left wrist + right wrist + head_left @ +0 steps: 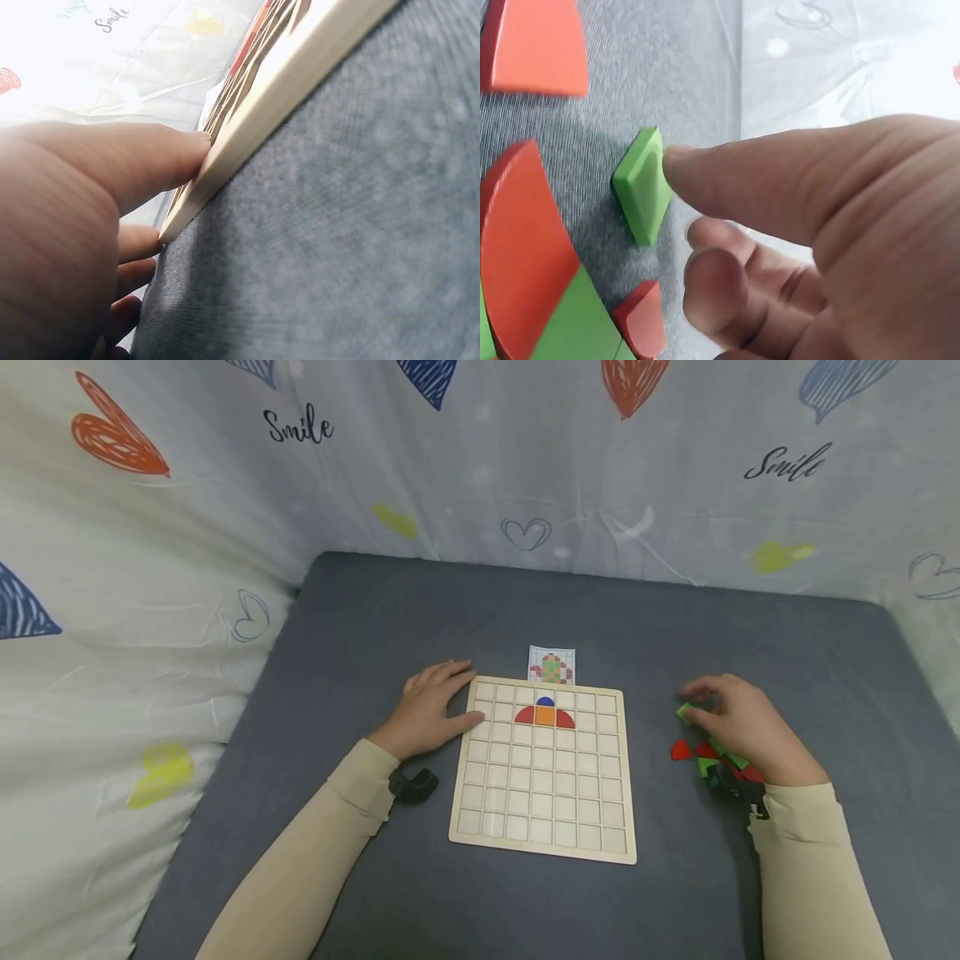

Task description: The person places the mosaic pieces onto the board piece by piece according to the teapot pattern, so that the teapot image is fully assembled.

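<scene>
In the head view, a wooden grid board [521, 780] lies mid-table, with a blue half-round, an orange square [545, 716] and red quarter-rounds [566, 719] in its upper cells. My left hand [431, 710] rests at the board's upper left, fingers spread near the corner. Its thumb [176, 159] touches the wooden rim in the left wrist view. Over on the right, my right hand [738, 718] is above loose pieces. Its thumb tip meets a green square piece [640, 191], while the visible fingers bend apart from that piece.
Below the right hand lie several red and green pieces, including a red one [680, 750] at their left. A small printed pattern card [552, 665] sits against the board's far edge. A white printed curtain [480, 468] hangs behind the grey table [420, 618].
</scene>
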A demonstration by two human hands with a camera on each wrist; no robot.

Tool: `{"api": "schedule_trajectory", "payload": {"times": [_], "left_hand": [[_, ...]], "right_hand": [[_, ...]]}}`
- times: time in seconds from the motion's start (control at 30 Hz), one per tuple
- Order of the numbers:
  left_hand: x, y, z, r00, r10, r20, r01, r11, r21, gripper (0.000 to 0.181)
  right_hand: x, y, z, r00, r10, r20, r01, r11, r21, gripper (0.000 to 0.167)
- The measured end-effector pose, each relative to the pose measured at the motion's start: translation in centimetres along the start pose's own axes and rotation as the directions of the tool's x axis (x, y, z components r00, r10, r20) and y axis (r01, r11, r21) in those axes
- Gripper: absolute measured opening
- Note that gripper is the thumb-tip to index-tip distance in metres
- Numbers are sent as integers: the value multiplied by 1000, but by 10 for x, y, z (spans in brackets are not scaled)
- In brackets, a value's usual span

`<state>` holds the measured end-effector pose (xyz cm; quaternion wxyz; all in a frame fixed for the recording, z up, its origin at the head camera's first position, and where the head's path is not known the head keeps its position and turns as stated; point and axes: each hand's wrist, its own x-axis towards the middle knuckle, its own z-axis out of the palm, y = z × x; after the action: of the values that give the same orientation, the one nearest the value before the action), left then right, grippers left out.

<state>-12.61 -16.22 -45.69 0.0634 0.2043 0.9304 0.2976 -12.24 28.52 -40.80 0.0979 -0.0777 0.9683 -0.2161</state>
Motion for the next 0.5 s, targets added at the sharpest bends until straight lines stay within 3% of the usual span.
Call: {"api": "schedule_trajectory", "payload": {"times": [0.5], "left_hand": [[0, 0, -1, 1000, 5, 0, -5, 1000, 9, 72]], "right_hand": [[-1, 2, 0, 998, 41, 53, -42, 999, 18, 39]]}}
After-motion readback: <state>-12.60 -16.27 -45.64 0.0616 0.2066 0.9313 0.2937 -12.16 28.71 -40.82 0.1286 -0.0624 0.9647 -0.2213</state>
